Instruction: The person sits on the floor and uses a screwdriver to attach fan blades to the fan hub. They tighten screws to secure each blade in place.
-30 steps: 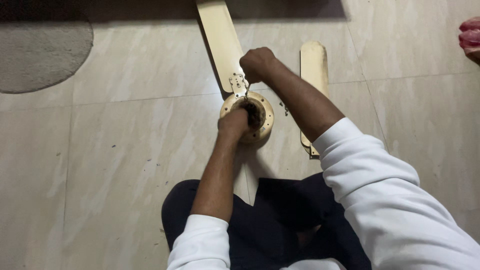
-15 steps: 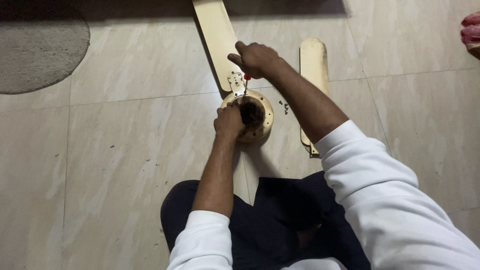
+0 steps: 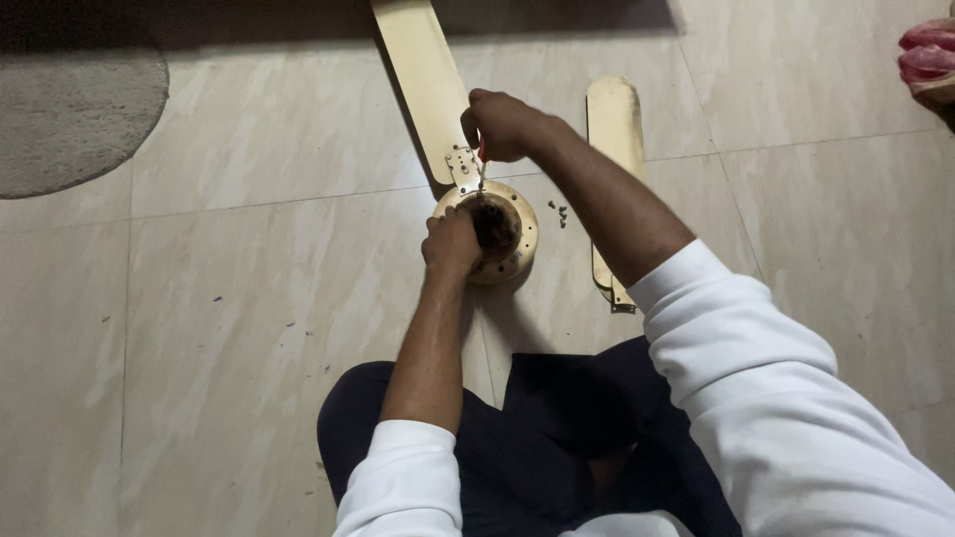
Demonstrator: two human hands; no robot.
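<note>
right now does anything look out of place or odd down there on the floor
Yes. The ceiling fan is in pieces on the tile floor: only one blade meets the motor hub, a second blade lies loose beside the right forearm, and small screws sit scattered between them.

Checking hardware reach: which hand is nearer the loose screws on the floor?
Right. The right hand grips a screwdriver above and left of the loose screws; the left hand rests across the fan motor hub, farther away.

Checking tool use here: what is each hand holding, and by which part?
The right hand grips a screwdriver by its red handle; the left hand clasps the rim of the round fan motor housing.
</note>
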